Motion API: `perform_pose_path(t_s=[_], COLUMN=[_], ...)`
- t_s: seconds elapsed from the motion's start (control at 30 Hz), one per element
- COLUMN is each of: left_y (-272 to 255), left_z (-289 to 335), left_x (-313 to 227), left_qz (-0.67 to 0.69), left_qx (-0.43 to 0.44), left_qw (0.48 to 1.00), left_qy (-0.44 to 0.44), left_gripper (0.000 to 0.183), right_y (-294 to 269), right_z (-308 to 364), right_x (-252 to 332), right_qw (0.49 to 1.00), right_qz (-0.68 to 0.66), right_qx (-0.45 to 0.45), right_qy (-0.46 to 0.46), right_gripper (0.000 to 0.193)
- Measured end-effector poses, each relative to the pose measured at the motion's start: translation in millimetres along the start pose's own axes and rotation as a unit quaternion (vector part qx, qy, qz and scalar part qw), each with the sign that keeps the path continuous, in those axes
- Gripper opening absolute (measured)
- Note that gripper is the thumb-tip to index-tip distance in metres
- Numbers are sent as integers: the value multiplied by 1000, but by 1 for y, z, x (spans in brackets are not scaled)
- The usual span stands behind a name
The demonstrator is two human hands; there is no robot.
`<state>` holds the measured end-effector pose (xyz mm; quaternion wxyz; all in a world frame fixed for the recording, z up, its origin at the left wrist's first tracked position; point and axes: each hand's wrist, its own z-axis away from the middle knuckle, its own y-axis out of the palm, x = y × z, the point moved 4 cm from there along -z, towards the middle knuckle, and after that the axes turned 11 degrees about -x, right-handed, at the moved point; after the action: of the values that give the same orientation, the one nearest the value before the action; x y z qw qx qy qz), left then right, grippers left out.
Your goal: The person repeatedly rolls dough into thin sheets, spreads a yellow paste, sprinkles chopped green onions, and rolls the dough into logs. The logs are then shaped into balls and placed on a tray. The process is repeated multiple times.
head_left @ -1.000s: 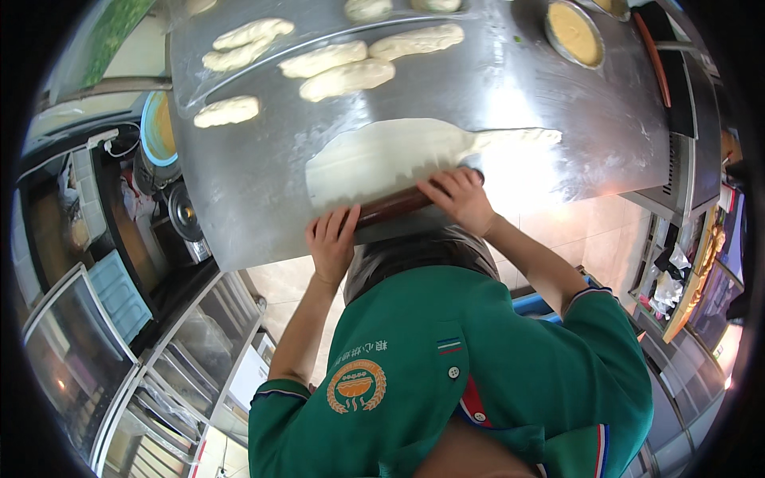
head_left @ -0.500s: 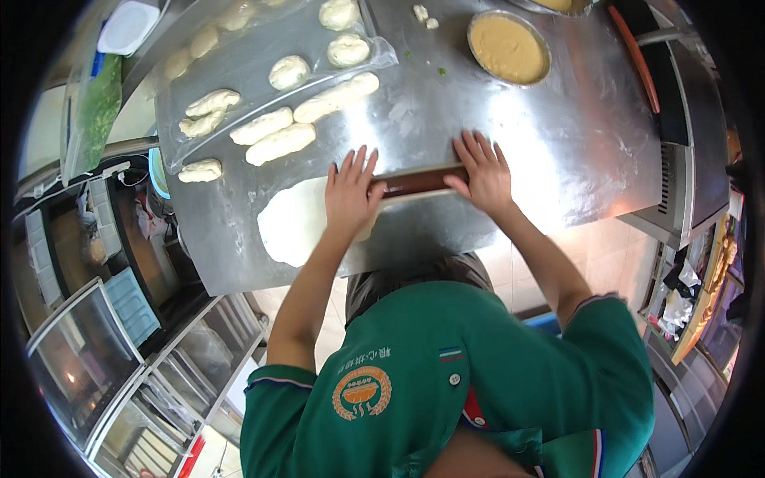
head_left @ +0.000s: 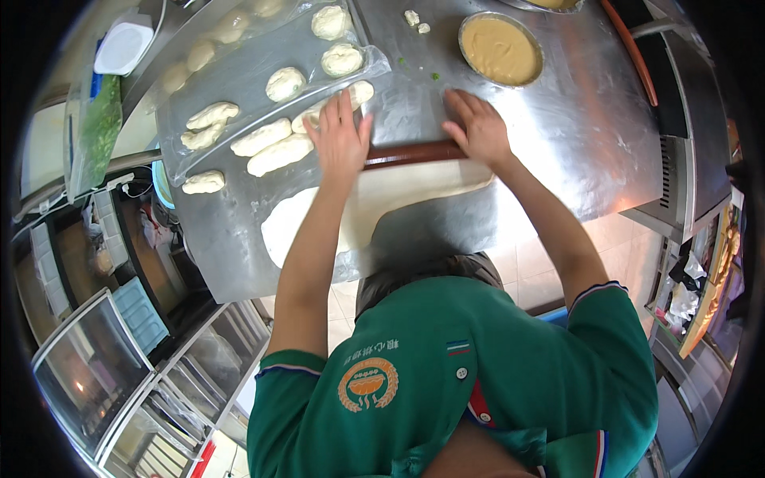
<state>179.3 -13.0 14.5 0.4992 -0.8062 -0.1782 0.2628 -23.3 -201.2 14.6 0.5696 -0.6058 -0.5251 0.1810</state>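
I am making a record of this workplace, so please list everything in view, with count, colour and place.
rolling pin: one, red-brown, between the hands
dough sheet: one, pale, flat below the pin
long dough pieces: several, cream, table's left
round dough pieces: at least three, cream, upper left
plastic sheet: one, clear, table's left
small lumps: two, whitish, top centre
bowls: two, metal, yellow contents, upper right
table: one, steel grey, centre
container: one, white, upper left
bag: one, clear with green contents, left
tray: one, light blue, left
appliance: one, black and grey, right
shelf goods: uncountable, mixed colours, right
shirt: one, green, bottom
left hand: one, bare, at pin's left
right hand: one, bare, at pin's right
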Motion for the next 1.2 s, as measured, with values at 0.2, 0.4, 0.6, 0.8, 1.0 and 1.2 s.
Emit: perform_pose_path(t_s=[0.2, 0.4, 0.6, 0.8, 1.0, 1.2], left_y=[-12, -22, -25, -43, -65, -79], left_z=[38, 75, 89, 175, 223, 208], left_x=[-18, -11, -7, -26, -46, -37], left_qz=[48, 77, -32, 9, 55, 122], left_qx=[121, 99, 118, 84, 57, 127], left_qw=[971, 988, 992, 995, 970, 950], left_qy=[198, 86, -17, 57, 230, 258], left_gripper=[72, 69, 85, 81, 52, 62], right_y=[-21, -16, 4, -6, -38, -40], right_z=[16, 39, 49, 127, 209, 214], right_x=[27, 29, 25, 17, 43, 53], right_qw=[967, 982, 995, 997, 997, 984], right_qz=[8, 68, 80, 58, 48, 28], right_qx=[-36, 55, 47, 47, 62, 74], right_qy=[-253, -166, 34, 1, 3, -159], right_gripper=[58, 62, 83, 88, 77, 63])
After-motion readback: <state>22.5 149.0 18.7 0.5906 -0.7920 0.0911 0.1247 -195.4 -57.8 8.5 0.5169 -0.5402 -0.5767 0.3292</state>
